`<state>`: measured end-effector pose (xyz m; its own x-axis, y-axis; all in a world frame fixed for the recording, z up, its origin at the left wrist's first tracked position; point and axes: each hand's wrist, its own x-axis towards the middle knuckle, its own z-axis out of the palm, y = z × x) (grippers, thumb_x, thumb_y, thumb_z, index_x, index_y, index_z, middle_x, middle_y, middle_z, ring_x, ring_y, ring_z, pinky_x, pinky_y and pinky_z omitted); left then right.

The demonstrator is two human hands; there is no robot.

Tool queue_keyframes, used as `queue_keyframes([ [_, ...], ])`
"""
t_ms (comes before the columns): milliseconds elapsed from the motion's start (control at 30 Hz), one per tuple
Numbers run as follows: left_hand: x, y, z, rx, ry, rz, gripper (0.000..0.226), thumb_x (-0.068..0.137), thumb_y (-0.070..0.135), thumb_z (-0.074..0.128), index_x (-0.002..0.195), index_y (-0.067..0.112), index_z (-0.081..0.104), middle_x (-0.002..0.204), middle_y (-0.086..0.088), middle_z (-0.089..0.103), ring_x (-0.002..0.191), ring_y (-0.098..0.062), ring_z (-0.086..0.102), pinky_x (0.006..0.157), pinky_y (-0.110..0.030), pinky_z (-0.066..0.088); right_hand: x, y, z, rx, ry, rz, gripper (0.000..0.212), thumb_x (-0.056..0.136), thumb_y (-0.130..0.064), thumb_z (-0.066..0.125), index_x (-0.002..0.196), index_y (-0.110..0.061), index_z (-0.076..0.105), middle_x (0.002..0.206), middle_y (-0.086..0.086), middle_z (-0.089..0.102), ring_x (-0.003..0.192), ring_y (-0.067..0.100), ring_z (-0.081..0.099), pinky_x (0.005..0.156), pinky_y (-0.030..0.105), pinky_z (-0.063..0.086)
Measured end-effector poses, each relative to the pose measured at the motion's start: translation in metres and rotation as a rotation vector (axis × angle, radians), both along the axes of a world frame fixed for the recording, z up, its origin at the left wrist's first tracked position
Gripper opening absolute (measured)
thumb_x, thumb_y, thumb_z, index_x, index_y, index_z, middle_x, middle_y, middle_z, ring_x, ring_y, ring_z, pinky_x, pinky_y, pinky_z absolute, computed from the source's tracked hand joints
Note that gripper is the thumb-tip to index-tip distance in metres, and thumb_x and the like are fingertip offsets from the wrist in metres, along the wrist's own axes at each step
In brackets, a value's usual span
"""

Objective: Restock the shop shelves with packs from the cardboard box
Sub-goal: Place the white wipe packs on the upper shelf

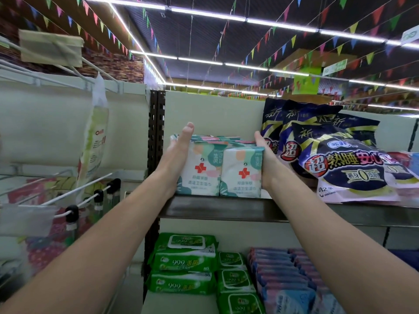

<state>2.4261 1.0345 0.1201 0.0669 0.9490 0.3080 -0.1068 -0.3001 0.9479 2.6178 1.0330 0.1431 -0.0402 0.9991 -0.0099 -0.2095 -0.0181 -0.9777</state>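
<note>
Presses two rows of white packs (218, 175) together from both sides at the front edge of the upper shelf (226, 208), near its left end. Lays the left hand (181, 146) flat against the left row, fingers straight and pointing up and back, curled round nothing. Sets the right hand (264, 155) against the right row, palm to the wrap, fingers stretched along the side, likewise closed on nothing. Shows each front pack upright with its red cross facing out and more packs lined up behind.

Puts dark blue bags (340, 159) just right of the right hand on the same shelf, leaning and piled toward its right end. Stacks green wipes (183, 264) at the left end of the lower shelf (156, 300), with blue and pink packs (283, 273) beside them to the right. Bounds both shelves on the left with a dark slotted post (156, 132); beyond it come white hooks (90, 196) with black tips and one hanging pack (96, 141). Strings coloured bunting (294, 41) and light strips (204, 14) overhead.
</note>
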Motion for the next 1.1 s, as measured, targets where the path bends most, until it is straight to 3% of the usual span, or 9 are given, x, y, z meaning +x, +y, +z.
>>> queue_keyframes([
  [100,-0.004,0.0,0.001,0.04,-0.03,0.048,0.082,0.077,0.08,0.042,0.132,0.02,0.051,0.092,-0.008,0.075,0.081,-0.024,0.073,0.062,-0.032,0.058,0.005,0.005,-0.001,0.016,0.033,-0.036,0.071,0.091,-0.072,0.024,0.104,-0.014,0.062,0.074,0.012,0.074,0.082,0.028,0.066,0.067,0.035,0.049],
  [167,-0.009,0.006,0.004,0.076,-0.081,0.139,0.084,0.068,0.088,0.036,0.117,0.024,0.062,0.093,-0.006,0.075,0.09,-0.024,0.071,0.077,-0.036,0.055,0.006,0.01,0.0,0.031,0.053,-0.071,0.069,0.092,-0.071,0.023,0.101,-0.014,0.061,0.073,0.011,0.074,0.083,0.027,0.066,0.068,0.034,0.05],
  [333,-0.01,0.017,0.015,-0.134,-0.169,0.041,0.088,0.08,0.083,0.021,0.11,0.016,0.068,0.098,-0.013,0.074,0.088,-0.03,0.071,0.085,-0.04,0.054,0.003,0.019,0.001,-0.005,-0.01,-0.145,0.061,0.097,-0.062,0.022,0.087,-0.013,0.056,0.054,0.007,0.069,0.053,0.02,0.067,0.045,0.021,0.049],
  [500,-0.001,0.022,0.018,-0.155,-0.175,0.027,0.065,0.095,0.063,0.021,0.078,0.015,0.062,0.065,-0.008,0.07,0.062,-0.022,0.063,0.06,-0.028,0.046,0.004,0.026,0.002,0.009,-0.036,-0.148,0.057,0.099,-0.058,0.023,0.087,-0.012,0.055,0.061,0.008,0.069,0.058,0.019,0.065,0.05,0.023,0.049],
  [700,-0.001,0.015,0.021,-0.195,-0.207,-0.017,0.062,0.096,0.061,0.022,0.076,0.015,0.058,0.053,-0.006,0.067,0.06,-0.021,0.059,0.06,-0.027,0.045,0.003,0.018,0.0,0.028,-0.055,-0.158,0.05,0.101,-0.051,0.028,0.081,-0.011,0.05,0.041,0.002,0.06,0.033,0.011,0.058,0.034,0.015,0.043],
  [800,-0.006,0.01,0.02,-0.204,-0.2,-0.001,0.065,0.095,0.063,0.021,0.083,0.014,0.062,0.076,-0.018,0.073,0.067,-0.022,0.064,0.078,-0.036,0.053,0.003,0.02,0.0,0.015,-0.033,-0.173,0.053,0.101,-0.053,0.027,0.088,-0.009,0.055,0.048,0.006,0.065,0.041,0.015,0.063,0.036,0.017,0.045],
  [867,-0.012,0.008,0.02,-0.135,-0.198,0.189,0.058,0.095,0.058,0.023,0.096,0.015,0.062,0.106,-0.025,0.066,0.079,-0.016,0.064,0.094,-0.045,0.047,0.007,0.02,-0.001,0.012,0.018,-0.211,0.053,0.1,-0.052,0.029,0.092,-0.008,0.056,0.063,0.009,0.071,0.052,0.018,0.068,0.05,0.019,0.053],
  [967,-0.021,-0.005,0.025,0.154,-0.241,0.465,0.039,0.092,0.046,0.036,0.109,0.02,0.06,0.095,0.007,0.06,0.089,-0.004,0.054,0.07,-0.021,0.038,0.018,0.023,-0.003,0.084,0.085,-0.296,0.057,0.095,-0.056,0.033,0.118,-0.011,0.059,0.109,0.012,0.07,0.098,0.026,0.068,0.094,0.041,0.052],
  [1100,-0.015,-0.032,0.022,0.588,0.036,0.52,0.033,0.096,0.029,0.039,0.118,0.024,0.063,0.114,0.008,0.064,0.104,-0.003,0.058,0.083,-0.014,0.043,0.013,-0.005,-0.006,0.392,0.039,-0.356,0.044,0.098,-0.052,0.034,0.111,-0.022,0.063,0.113,-0.001,0.066,0.105,0.019,0.063,0.093,0.044,0.049],
])
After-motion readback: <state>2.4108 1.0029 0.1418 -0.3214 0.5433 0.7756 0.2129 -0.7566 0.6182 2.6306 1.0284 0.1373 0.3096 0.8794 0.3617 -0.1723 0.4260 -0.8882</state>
